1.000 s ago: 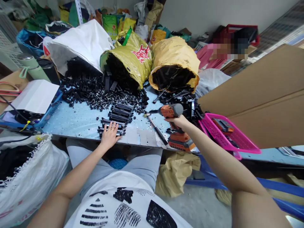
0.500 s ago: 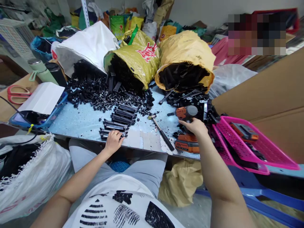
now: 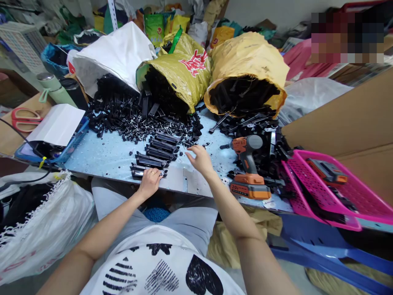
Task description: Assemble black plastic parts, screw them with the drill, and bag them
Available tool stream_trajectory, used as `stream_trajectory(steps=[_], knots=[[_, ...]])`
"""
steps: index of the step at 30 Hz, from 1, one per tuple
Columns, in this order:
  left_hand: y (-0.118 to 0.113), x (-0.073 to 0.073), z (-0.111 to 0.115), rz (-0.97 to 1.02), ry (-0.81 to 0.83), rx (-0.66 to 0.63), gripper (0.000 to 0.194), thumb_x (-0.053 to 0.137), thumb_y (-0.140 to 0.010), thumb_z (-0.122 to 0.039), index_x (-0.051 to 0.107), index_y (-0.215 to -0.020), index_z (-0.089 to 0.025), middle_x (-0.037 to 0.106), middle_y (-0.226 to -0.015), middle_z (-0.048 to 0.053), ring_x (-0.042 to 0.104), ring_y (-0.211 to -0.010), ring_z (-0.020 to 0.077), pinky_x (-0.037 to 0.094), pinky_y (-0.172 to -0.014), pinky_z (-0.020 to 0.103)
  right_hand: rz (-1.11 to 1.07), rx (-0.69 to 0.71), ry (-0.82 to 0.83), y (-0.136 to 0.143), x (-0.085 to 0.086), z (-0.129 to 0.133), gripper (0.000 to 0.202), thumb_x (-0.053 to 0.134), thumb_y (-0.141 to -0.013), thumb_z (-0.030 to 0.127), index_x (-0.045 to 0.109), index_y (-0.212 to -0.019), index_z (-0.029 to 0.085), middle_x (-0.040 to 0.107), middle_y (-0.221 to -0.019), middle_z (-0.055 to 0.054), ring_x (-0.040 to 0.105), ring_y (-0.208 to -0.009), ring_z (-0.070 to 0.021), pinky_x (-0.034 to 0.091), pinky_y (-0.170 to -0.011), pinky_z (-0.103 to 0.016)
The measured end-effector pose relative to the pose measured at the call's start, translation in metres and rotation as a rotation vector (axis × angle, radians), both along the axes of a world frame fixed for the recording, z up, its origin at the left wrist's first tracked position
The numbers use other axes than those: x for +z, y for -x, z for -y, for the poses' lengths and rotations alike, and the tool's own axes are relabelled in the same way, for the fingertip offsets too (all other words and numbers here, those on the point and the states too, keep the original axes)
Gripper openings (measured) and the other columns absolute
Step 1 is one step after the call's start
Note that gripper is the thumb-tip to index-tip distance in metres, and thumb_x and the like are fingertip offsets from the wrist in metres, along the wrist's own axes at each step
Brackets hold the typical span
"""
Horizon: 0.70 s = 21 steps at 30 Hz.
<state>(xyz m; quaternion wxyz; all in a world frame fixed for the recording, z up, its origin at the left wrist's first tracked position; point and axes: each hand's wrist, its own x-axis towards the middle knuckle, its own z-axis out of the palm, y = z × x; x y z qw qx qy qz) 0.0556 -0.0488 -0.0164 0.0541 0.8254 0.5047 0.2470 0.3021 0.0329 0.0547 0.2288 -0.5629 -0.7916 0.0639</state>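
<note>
My left hand (image 3: 150, 181) rests on the nearest of several black plastic parts (image 3: 150, 161) lined up on the blue table, its fingers closed around that part's right end. My right hand (image 3: 201, 160) hovers over the table right of the row, thumb and fingers apart. Under that hand the hammer is hidden. An orange and grey power drill (image 3: 247, 153) lies farther right, its battery toward the table's front edge. Small black pieces and pins (image 3: 138, 128) are heaped behind the row.
Three sacks, white (image 3: 113, 53), olive (image 3: 184, 69) and yellow (image 3: 248, 57), spill black parts at the back. Pink baskets (image 3: 346, 184) and a cardboard sheet (image 3: 346, 119) stand right. A blue tray (image 3: 69, 151), scissors (image 3: 26, 119) and bottles are left.
My right hand has let go of the drill and moved left to where the hammer lay. The drill stays on the table. My left hand keeps its place on the nearest part.
</note>
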Motion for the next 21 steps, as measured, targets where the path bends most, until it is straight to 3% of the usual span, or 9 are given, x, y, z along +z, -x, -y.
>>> stream_trajectory(steps=[3,9,15,21], knots=[[0.003,0.002,0.000,-0.003,0.017,-0.030,0.026,0.038,-0.095,-0.024,0.061,-0.104,-0.017,0.061,-0.103,0.010,0.053,-0.096,0.0216,0.040,-0.081,0.036,0.068,0.164,0.093,0.038,-0.007,-0.027,0.023,0.049,-0.090,0.029,0.064,-0.101,0.016,0.062,-0.103,-0.010,0.053,-0.101,-0.0208,0.041,-0.089,-0.030],[0.007,0.003,-0.002,0.047,0.044,-0.080,0.024,0.040,-0.094,-0.023,0.060,-0.105,-0.017,0.061,-0.103,0.009,0.053,-0.095,0.0214,0.041,-0.083,0.036,0.122,0.255,0.205,0.075,-0.008,-0.065,0.018,0.054,-0.087,0.025,0.067,-0.095,0.017,0.064,-0.097,-0.007,0.058,-0.085,-0.0160,0.042,-0.076,-0.024],[0.013,0.006,-0.004,0.166,0.068,-0.101,0.027,0.044,-0.093,-0.029,0.058,-0.111,-0.016,0.061,-0.100,0.009,0.054,-0.096,0.0210,0.044,-0.085,0.036,0.153,0.300,0.257,0.075,-0.017,-0.051,0.019,0.061,-0.083,0.034,0.067,-0.092,0.018,0.066,-0.090,-0.005,0.059,-0.078,-0.0154,0.041,-0.067,-0.024],[0.025,0.020,-0.020,0.145,-0.050,-0.013,0.028,0.041,-0.094,-0.028,0.060,-0.107,-0.013,0.063,-0.099,0.011,0.054,-0.097,0.0221,0.045,-0.085,0.037,0.073,0.367,0.164,0.070,-0.042,-0.040,0.024,0.063,-0.082,0.030,0.065,-0.100,0.014,0.066,-0.096,-0.010,0.058,-0.092,-0.0203,0.045,-0.081,-0.031]])
